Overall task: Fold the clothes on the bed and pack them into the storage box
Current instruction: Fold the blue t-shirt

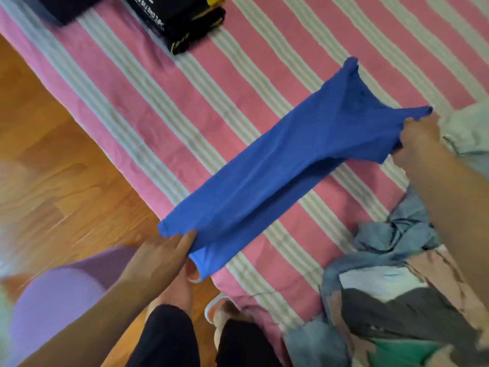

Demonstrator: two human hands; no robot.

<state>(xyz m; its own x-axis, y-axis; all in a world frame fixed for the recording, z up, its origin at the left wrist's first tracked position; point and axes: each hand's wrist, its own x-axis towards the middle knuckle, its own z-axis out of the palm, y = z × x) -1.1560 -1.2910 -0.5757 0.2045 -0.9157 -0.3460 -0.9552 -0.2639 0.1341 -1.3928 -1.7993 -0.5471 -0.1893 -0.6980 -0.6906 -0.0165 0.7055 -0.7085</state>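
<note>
A blue garment (285, 165), folded into a long strip, stretches across the pink striped bed (137, 107). The left hand (161, 250) pinches its near end at the bed's edge; the right hand (415, 139), arm extended, grips the far end. 2 clothing heaps flank it: folded black clothes (185, 19) beyond, unfolded clothes (397, 282) right.

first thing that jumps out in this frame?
The blue garment, folded into a long strip, stretches diagonally across the pink striped bedspread; the left hand holds its near end and the right hand grips its far end. A heap of unfolded clothes lies lower right, and folded black clothes sit at the top.
</note>
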